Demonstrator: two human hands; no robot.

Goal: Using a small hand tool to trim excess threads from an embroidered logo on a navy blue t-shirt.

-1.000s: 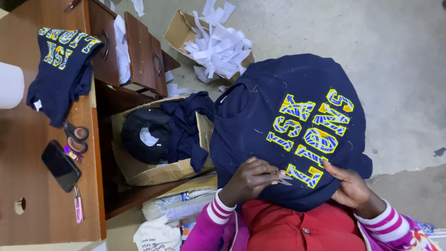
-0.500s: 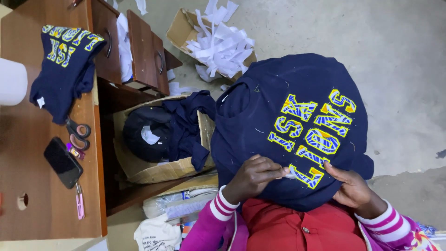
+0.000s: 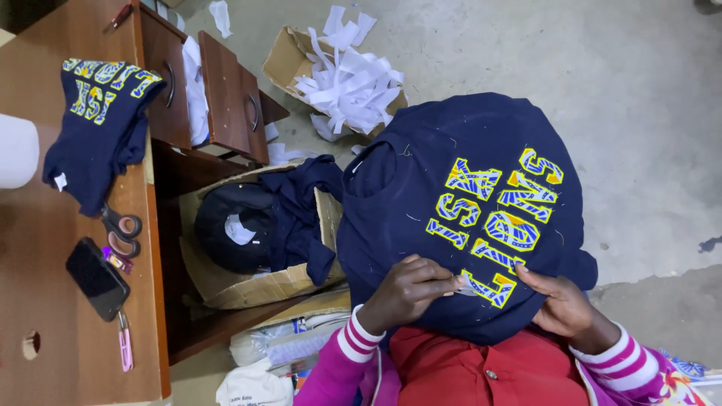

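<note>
navy cloth of a shirt point(image 3: 451, 188) is spread over the person's lap, above the red garment point(image 3: 481, 372), and the yellow and blue letters point(image 3: 496, 218) on it face up. left hand point(image 3: 410, 289) lies on the shirt at its lower edge, fingers curled, and the fingertips pinch a small thin tool point(image 3: 468, 286) against the lowest letter; i cannot tell what kind of tool it is. right hand point(image 3: 560, 304) is beside it on the other side of that letter, half open, thumb on top of the cloth and the other fingers under the edge, so it grips the shirt there. on the floor near the shirt stands a cardboard box point(image 3: 256, 282) with more navy cloth inside, and further away a second box point(image 3: 301, 60) full of white paper scraps point(image 3: 350, 83). on the wooden desk point(image 3: 45, 301), near its right edge, lie a folded navy shirt point(image 3: 101, 124) with the same letters, scissors point(image 3: 120, 229), a black phone point(image 3: 96, 278) and a pink clipper point(image 3: 125, 349). two desk drawers point(image 3: 226, 94) are open.
</note>
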